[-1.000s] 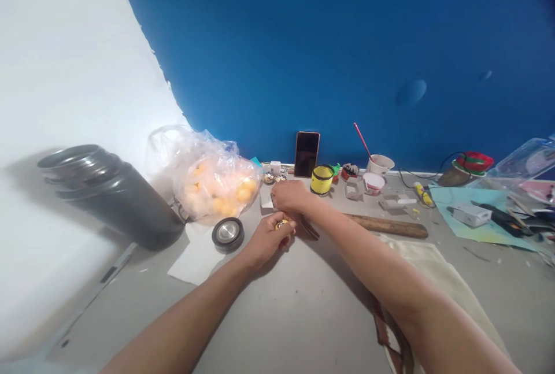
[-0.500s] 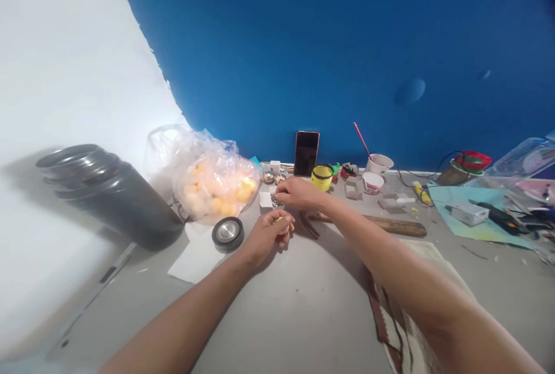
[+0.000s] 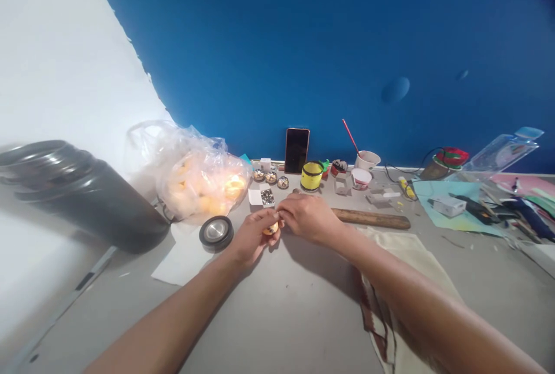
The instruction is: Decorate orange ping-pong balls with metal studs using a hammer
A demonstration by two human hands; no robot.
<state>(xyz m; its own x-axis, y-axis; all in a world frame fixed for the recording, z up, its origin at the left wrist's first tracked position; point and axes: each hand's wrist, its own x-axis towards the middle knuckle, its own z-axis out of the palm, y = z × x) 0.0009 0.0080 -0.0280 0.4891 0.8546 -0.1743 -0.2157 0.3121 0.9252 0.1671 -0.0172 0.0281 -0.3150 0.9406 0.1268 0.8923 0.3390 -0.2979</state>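
My left hand [image 3: 255, 234] is closed around a small orange-yellow ball [image 3: 271, 228] with dark spots on it. My right hand [image 3: 310, 218] meets it there, fingertips pinched at the ball's upper side; whatever lies between them is too small to make out. Just beyond the hands is an open little white box [image 3: 255, 197] with many tiny shiny metal pieces [image 3: 267, 196] inside. Behind that sit three studded balls [image 3: 271, 177] in a row. A hammer [image 3: 372, 218] lies partly hidden behind my right hand, its wooden handle pointing right.
A plastic bag of orange balls [image 3: 202, 183] and a dark flask [image 3: 95, 195] stand left, near a round lid [image 3: 215, 233]. A phone [image 3: 297, 150] leans on the wall beside a yellow cup [image 3: 311, 176]. Cloth [image 3: 407, 264] lies under my right forearm. Clutter fills the right.
My right hand has left the box of metal pieces and come down to the ball in my left hand. The view has shifted slightly rightward.
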